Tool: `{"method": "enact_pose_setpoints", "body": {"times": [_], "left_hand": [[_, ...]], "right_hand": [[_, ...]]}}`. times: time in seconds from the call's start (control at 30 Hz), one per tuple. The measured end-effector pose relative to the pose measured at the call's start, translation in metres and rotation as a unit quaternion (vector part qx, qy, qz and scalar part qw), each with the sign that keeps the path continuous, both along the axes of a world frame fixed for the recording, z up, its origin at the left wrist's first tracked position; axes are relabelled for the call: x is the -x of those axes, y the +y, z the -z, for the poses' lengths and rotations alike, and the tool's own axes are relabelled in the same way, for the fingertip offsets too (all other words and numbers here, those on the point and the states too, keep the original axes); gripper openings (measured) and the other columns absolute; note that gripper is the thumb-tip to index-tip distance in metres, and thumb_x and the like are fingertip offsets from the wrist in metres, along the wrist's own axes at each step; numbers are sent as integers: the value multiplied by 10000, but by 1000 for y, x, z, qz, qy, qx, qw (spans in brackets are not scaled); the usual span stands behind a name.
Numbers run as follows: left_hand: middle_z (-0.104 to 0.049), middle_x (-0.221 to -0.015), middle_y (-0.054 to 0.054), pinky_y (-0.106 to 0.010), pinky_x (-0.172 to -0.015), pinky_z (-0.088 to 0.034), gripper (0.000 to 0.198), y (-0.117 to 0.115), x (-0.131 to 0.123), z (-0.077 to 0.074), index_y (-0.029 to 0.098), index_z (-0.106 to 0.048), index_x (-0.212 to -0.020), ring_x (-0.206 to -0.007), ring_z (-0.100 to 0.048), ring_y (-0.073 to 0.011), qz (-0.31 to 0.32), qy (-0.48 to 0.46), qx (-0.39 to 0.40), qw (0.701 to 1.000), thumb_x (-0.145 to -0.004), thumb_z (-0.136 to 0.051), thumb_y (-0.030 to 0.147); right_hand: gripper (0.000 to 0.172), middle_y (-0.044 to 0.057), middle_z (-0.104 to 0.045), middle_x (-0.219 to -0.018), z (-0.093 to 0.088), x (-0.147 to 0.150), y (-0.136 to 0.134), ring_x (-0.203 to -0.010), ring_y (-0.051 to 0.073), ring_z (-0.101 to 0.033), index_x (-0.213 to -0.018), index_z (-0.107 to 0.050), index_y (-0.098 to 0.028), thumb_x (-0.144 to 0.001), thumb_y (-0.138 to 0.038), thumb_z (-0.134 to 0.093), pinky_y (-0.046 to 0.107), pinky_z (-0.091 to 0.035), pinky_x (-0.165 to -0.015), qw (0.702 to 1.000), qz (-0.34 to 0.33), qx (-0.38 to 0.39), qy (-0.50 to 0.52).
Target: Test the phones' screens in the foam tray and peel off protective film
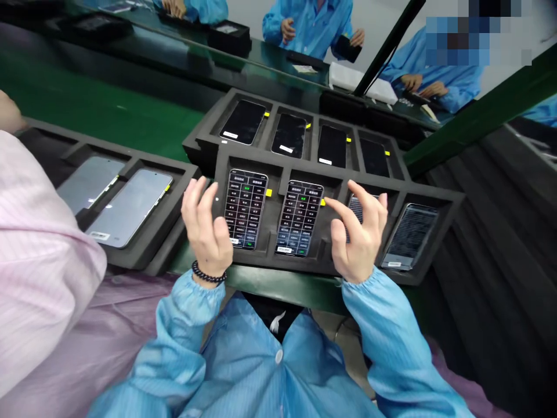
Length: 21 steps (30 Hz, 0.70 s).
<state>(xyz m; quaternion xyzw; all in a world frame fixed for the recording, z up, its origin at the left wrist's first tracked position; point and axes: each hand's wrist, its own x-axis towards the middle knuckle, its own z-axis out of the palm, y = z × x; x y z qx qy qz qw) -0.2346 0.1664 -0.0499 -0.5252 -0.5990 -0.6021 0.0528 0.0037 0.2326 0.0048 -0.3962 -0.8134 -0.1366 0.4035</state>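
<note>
A dark foam tray [256, 262] in front of me holds several smartphones in separate slots. My left hand [208, 232], with a black beaded bracelet at the wrist, hovers beside the leftmost phone [246, 209], fingers apart and holding nothing. That phone and the second phone [300, 217] show a grid of menu buttons, some of them green. Right of the second phone is my right hand [359, 235], fingers spread, its index finger near a yellow tab. It partly hides a third phone [357, 203]. The rightmost phone [411, 237] shows lines of small text.
Behind stands another foam tray [267, 136] of dark-screened phones with yellow tabs. A left-hand tray [143, 255] holds phones beside a person in a pink sleeve [47, 261]. Stacked foam trays [491, 232] rise at right. Blue-sleeved people work across the green bench [100, 104].
</note>
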Motion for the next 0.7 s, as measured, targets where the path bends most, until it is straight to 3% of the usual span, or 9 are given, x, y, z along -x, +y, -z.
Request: {"method": "enact_pose_setpoints", "body": {"times": [0.13, 0.23, 0.37, 0.57, 0.7], "left_hand": [[-290, -1656, -98, -604, -1252, 114, 547, 17, -2, 3, 248, -509, -1475, -1575, -122, -344, 44, 77, 69, 994, -1003, -377, 492], [-264, -1669, -59, -599, -1238, 159, 558, 15, -2, 12, 299, -521, -1469, -1581, -89, -336, 46, 97, 85, 991, -984, -396, 545], [-229, -1683, -26, -581, -1228, 196, 569, 9, -2, 17, 350, -517, -1467, -1582, -67, -339, 46, 97, 90, 990, -971, -392, 599], [-210, -1696, -26, -626, -1185, 234, 600, 15, -5, 12, 393, -519, -1452, -1581, -59, -363, 65, 117, 138, 981, -919, -477, 666], [-155, -1708, -47, -629, -1218, 159, 607, 11, -4, 14, 352, -453, -1507, -1583, -65, -356, 27, 128, 107, 986, -973, -367, 628]], "right_hand": [[350, 109, -521, -1496, 33, 3, 13, -1284, 311, -551, -1249, -697, -234, -977, -263, -479, 611, -279, -1218, 998, 5, -67, 6], [355, 81, -513, -1512, 46, 4, 15, -1275, 305, -551, -1238, -710, -271, -958, -242, -494, 609, -274, -1219, 997, 25, -77, 2], [335, 77, -542, -1492, 45, 3, 13, -1291, 304, -543, -1219, -717, -281, -952, -251, -517, 625, -284, -1211, 997, 52, -48, -19], [335, 89, -582, -1438, 45, 2, 14, -1249, 297, -572, -1214, -714, -267, -959, -265, -496, 615, -309, -1205, 998, 44, -52, 3], [346, 86, -598, -1416, 41, -3, 7, -1225, 299, -583, -1180, -733, -255, -956, -252, -470, 595, -322, -1203, 997, 25, -60, 42]]}}
